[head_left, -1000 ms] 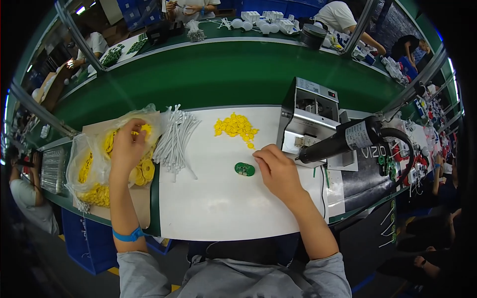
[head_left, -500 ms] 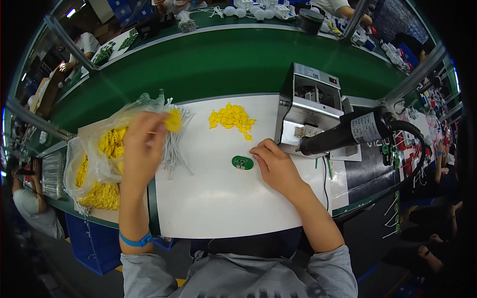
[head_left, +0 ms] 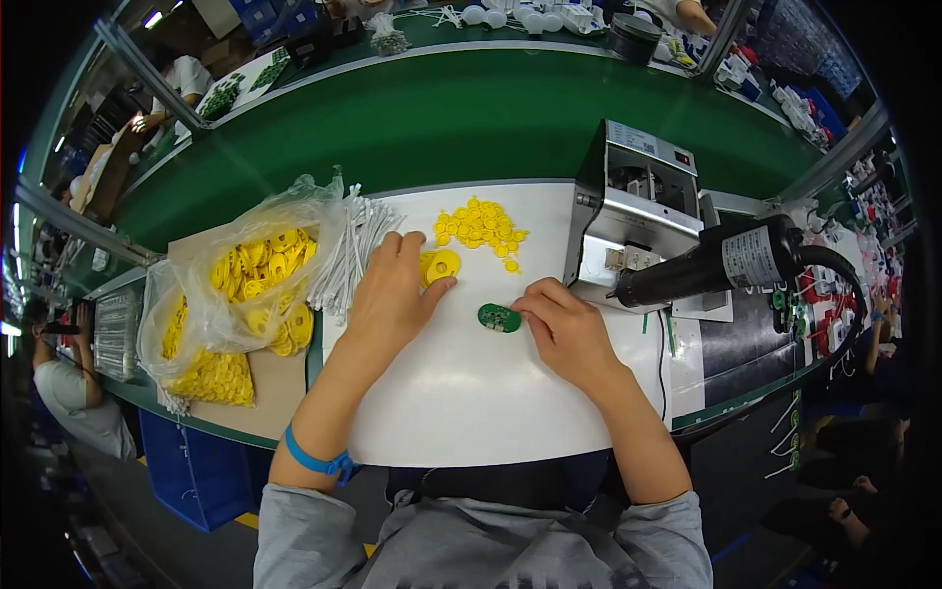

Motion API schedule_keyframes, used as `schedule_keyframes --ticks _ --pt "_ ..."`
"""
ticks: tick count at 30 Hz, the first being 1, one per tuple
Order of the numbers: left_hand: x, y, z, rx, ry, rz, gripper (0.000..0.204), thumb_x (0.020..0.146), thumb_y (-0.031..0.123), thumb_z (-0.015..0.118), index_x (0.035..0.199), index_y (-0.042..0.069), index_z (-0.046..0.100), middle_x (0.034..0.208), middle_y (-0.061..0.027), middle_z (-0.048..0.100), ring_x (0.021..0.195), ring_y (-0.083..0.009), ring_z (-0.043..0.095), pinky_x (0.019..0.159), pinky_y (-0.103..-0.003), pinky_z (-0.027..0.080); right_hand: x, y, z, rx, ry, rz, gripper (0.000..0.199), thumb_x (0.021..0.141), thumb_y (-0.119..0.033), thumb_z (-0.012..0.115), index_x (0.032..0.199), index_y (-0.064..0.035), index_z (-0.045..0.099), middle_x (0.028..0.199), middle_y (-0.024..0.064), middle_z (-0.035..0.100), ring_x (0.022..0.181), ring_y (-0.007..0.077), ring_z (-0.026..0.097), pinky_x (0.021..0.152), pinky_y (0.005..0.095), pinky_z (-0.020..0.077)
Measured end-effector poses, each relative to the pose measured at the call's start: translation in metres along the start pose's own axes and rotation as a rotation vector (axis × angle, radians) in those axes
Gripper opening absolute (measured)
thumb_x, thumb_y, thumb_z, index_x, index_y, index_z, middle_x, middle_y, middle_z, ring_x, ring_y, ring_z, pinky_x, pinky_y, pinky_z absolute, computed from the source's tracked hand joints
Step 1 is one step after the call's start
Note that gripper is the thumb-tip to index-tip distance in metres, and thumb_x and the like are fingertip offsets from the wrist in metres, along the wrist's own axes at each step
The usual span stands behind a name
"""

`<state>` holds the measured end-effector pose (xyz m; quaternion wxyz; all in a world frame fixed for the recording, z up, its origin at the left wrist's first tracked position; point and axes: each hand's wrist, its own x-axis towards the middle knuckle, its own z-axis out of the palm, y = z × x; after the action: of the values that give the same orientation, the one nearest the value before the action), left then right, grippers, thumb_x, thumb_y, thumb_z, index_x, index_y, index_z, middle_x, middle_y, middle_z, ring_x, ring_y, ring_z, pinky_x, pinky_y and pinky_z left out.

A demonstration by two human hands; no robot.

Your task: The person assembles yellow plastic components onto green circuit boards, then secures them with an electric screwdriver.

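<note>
My left hand (head_left: 391,294) is over the white work surface with its thumb and fingers closed around a round yellow plastic piece (head_left: 444,264). Part of that piece is hidden behind the fingers. The fingertips of my right hand (head_left: 561,329) pinch the right edge of a small oval green circuit board (head_left: 499,317). Small components show on the board's face. Just beyond both hands lies a loose heap of small yellow discs (head_left: 481,224). Left of my left hand, a clear plastic bag (head_left: 196,324) holds larger yellow pieces (head_left: 260,267).
A bundle of white cable ties or wires (head_left: 355,231) lies beside the bag. At right stands a metal bench machine (head_left: 643,211), with a black cylindrical tool (head_left: 697,265) and its cable in front. A green belt (head_left: 422,123) runs behind the white board (head_left: 471,412). Co-workers sit farther off.
My left hand has come right from above the bag to the middle of the work surface, carrying yellow plastic. My right hand stays by the circuit board. The whole view has shifted slightly.
</note>
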<state>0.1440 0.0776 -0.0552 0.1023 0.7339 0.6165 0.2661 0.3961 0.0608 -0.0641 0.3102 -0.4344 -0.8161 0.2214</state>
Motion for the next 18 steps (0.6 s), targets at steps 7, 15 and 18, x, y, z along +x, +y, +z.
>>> schedule_keyframes --ticks 7,15,18 --pt "0.000 -0.020 0.011 -0.226 -0.008 0.056 0.029 0.081 0.005 0.079 0.107 -0.002 0.067 0.109 -0.0176 0.060 0.093 -0.0352 0.063 0.079 -0.040 0.054 0.007 0.002 0.008 0.068 0.019 0.059 0.015 0.091 0.003 0.066 0.104 -0.0022 0.068 0.102 0.0091 0.062 0.085 0.0270 0.068 0.071 0.0361 0.0559" --pt "-0.008 -0.018 0.005 -0.321 0.037 0.111 0.023 0.074 -0.008 0.076 0.088 0.002 0.061 0.102 -0.0101 0.065 0.087 -0.0250 0.067 0.067 -0.031 0.054 0.014 0.011 0.019 0.188 0.010 0.099 0.016 0.092 0.008 0.062 0.106 0.0034 0.068 0.101 0.0101 0.064 0.085 0.0194 0.070 0.068 0.0282 0.0564" --pt "-0.021 -0.012 -0.004 -0.539 -0.505 0.100 0.021 0.075 -0.002 0.078 0.086 0.003 0.060 0.104 -0.0096 0.067 0.088 -0.0229 0.067 0.067 -0.030 0.053 0.015 0.008 0.025 0.394 0.025 0.251 0.017 0.094 0.007 0.063 0.110 0.0022 0.067 0.100 0.0089 0.065 0.086 0.0150 0.069 0.066 0.0263 0.0549"
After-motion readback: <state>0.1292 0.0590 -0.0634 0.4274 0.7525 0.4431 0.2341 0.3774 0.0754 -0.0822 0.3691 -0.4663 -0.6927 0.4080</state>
